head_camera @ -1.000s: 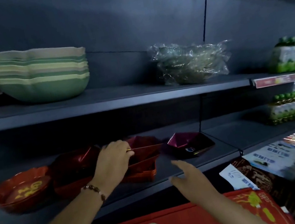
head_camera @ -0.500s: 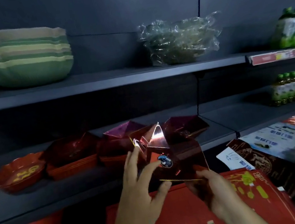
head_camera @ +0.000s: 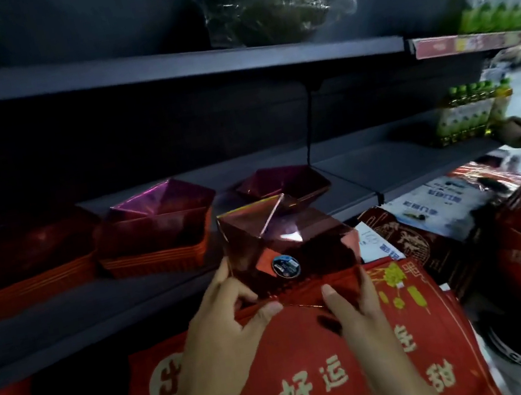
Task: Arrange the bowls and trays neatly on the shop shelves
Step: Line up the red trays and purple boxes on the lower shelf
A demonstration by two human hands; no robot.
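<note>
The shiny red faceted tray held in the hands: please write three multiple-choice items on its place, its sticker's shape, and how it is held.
1. Where is the shiny red faceted tray?
A. on the upper shelf
B. in front of the lower shelf
C. on the floor

2. What shape is the tray's sticker?
A. round
B. square
C. triangular

3. How is the tray held?
A. left hand only
B. right hand only
C. both hands

Key: B, it hangs before the shelf edge; A, a round label shows; C, fingers of each hand grip it.

Shop aisle: dark shelves [head_camera: 160, 72] of stacked trays [head_camera: 155, 240], shrink-wrapped bottle packs [head_camera: 471, 115], price strip [head_camera: 468, 43].
</note>
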